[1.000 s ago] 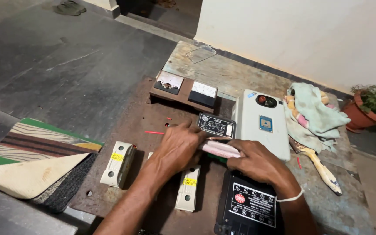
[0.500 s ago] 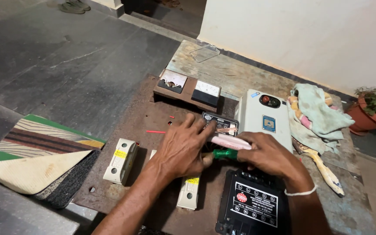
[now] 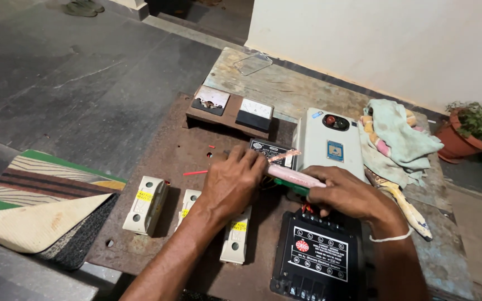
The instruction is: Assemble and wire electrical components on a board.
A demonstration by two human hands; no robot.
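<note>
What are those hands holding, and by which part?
The right hand grips a pink-handled tool by its handle end; the left hand rests over its tip.

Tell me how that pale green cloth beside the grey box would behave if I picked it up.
The cloth lies crumpled in soft folds, so it would likely hang limp and droop. It looks thin, so probably light. Its edge hangs over the slab, near the plant pot, so it might snag or drag.
</note>
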